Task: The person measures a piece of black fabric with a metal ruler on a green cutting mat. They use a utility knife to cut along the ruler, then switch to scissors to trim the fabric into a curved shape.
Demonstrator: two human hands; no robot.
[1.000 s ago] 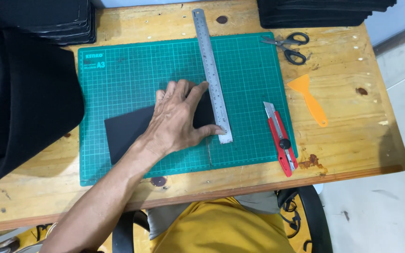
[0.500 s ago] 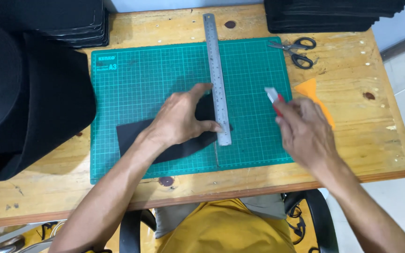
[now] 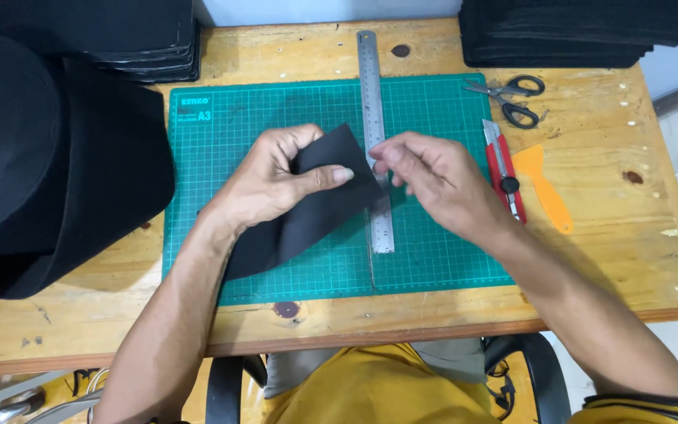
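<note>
My left hand [image 3: 280,177] grips a black sheet of fabric [image 3: 315,208] and lifts its upper end off the green cutting mat [image 3: 221,133]. My right hand [image 3: 433,184] pinches the sheet's right edge just over the steel ruler [image 3: 374,118], which lies lengthwise down the middle of the mat. The sheet's lower left part still rests on the mat. A red utility knife [image 3: 502,169] lies on the mat's right edge, close beside my right hand and untouched.
Scissors [image 3: 515,98] and an orange plastic scraper [image 3: 543,184] lie on the wooden table [image 3: 629,235] to the right. A large roll of black fabric [image 3: 49,157] fills the left side. Stacks of black sheets [image 3: 582,31] stand at the back corners.
My left hand went from pressing the sheet flat to lifting it. My right hand came in, passed over the red knife, and now pinches the sheet's edge at the ruler.
</note>
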